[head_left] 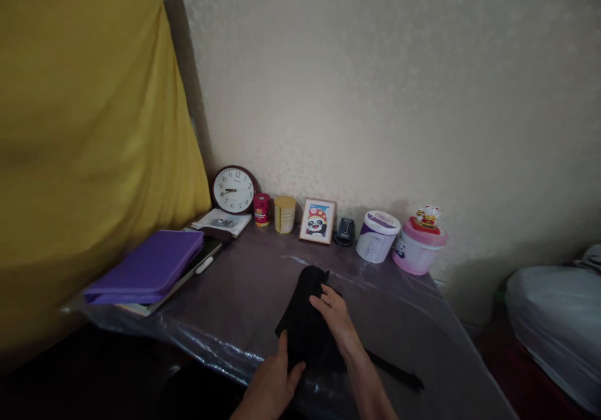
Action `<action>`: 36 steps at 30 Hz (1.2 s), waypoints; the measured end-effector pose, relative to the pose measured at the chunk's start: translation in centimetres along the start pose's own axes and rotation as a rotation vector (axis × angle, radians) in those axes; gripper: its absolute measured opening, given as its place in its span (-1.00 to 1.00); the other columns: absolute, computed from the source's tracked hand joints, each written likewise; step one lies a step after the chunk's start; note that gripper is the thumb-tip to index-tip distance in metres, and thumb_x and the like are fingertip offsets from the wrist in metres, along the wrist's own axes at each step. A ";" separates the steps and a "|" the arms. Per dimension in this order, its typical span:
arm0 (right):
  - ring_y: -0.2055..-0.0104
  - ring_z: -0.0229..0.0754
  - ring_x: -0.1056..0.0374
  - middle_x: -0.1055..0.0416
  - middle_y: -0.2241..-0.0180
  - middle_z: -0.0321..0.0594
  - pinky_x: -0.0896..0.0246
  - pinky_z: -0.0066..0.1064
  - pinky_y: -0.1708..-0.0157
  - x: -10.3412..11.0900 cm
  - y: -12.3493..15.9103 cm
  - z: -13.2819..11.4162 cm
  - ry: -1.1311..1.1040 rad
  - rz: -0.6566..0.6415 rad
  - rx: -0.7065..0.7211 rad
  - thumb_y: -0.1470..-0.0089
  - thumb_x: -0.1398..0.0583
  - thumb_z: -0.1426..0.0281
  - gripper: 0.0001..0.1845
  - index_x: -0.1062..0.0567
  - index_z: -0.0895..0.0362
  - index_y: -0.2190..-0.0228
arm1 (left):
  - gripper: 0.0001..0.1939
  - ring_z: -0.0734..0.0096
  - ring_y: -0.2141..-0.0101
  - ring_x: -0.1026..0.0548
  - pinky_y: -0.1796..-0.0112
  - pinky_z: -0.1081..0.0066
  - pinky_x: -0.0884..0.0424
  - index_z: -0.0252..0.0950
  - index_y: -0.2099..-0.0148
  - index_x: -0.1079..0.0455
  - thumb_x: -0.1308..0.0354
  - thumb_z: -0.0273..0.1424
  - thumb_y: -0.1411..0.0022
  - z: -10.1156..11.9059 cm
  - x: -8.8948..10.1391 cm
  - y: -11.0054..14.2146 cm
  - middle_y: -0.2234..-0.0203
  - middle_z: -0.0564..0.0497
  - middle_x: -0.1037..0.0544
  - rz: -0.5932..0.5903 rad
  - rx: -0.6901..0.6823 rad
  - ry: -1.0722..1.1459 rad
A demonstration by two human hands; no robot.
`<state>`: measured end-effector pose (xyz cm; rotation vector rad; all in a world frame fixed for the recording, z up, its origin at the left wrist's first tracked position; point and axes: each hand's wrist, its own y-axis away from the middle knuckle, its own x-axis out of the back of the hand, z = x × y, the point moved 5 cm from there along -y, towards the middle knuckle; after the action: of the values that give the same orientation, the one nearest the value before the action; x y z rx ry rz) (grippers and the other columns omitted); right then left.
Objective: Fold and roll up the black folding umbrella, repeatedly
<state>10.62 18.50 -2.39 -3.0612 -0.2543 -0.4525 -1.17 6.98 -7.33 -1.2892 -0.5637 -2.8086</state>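
Observation:
A black cloth item lies on the table near its front edge, long and partly folded; I cannot make out its exact kind. From its right side a thin black strap trails across the table. My left hand grips the item's near left end, index finger and thumb on the cloth. Higher up, my right hand has its fingers bent onto the right edge of the same cloth, near the far end. Parts of the item are hidden beneath the right hand and wrist.
Plastic sheeting covers the table. To the left lie a purple folder and a white marker. Along the wall stand a clock, a red can, a yellow-lidded jar, a panda picture and two tubs.

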 end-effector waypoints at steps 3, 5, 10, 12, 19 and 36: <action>0.22 -0.11 -0.38 -0.46 0.32 -0.13 -0.25 -0.37 0.28 -1.8 -1.1 0.3 0.067 -0.039 0.002 0.14 -0.19 0.28 -0.41 -0.34 0.20 0.03 | -0.30 0.20 0.09 -0.43 0.13 0.36 -0.28 -0.48 -0.27 0.22 0.11 -0.25 -0.20 0.0 -0.1 -0.1 0.11 -0.27 -0.46 -0.004 0.014 -0.036; 0.27 -0.14 -0.37 -0.46 0.38 -0.19 -0.23 -0.38 0.31 -2.9 -1.5 0.3 0.153 -0.076 0.016 0.12 -0.17 0.32 -0.41 -0.31 0.23 0.01 | -0.31 0.19 0.08 -0.43 0.13 0.36 -0.28 -0.51 -0.27 0.21 0.12 -0.27 -0.20 0.1 -0.1 -0.2 0.10 -0.29 -0.45 -0.009 0.005 -0.045; 0.34 -0.17 -0.37 -0.45 0.45 -0.22 -0.15 -0.43 0.38 -4.6 -1.8 -0.5 0.394 -0.171 0.034 0.10 -0.15 0.37 -0.42 -0.27 0.30 0.00 | -0.31 0.17 0.06 -0.41 0.11 0.35 -0.27 -0.52 -0.27 0.21 0.12 -0.25 -0.20 0.1 0.0 -0.3 0.10 -0.30 -0.45 -0.018 0.007 -0.052; 0.34 -0.16 -0.37 -0.46 0.47 -0.22 -0.13 -0.44 0.40 -4.8 -1.7 -0.9 0.487 -0.198 0.046 0.10 -0.14 0.39 -0.47 -0.30 0.30 0.04 | -0.31 0.19 0.08 -0.43 0.13 0.37 -0.28 -0.50 -0.27 0.21 0.13 -0.24 -0.21 0.1 0.0 -0.3 0.12 -0.27 -0.46 -0.013 -0.001 -0.053; 0.25 -0.12 -0.39 -0.49 0.39 -0.17 -0.11 -0.44 0.37 -5.1 -1.5 -1.5 0.655 -0.214 0.075 0.10 -0.12 0.41 -0.61 -0.35 0.24 0.16 | -0.31 0.23 0.12 -0.45 0.17 0.42 -0.29 -0.50 -0.26 0.24 0.15 -0.23 -0.20 0.2 0.0 0.6 0.13 -0.24 -0.47 0.031 -0.045 -0.049; 0.22 -0.09 -0.40 -0.50 0.34 -0.11 -0.14 -0.40 0.35 -6.2 -0.7 -1.7 0.794 -0.236 0.134 0.06 -0.11 0.41 -0.59 -0.32 0.23 0.11 | -0.29 0.21 0.20 -0.48 0.22 0.32 -0.32 -0.18 -0.28 0.26 0.07 -0.53 -0.13 1.8 -0.3 0.6 0.18 -0.15 -0.49 -0.004 -0.039 -0.300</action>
<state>4.19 18.15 -2.54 -2.4701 -0.5633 -1.5108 0.50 6.91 -6.27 -1.7335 -0.5183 -2.6572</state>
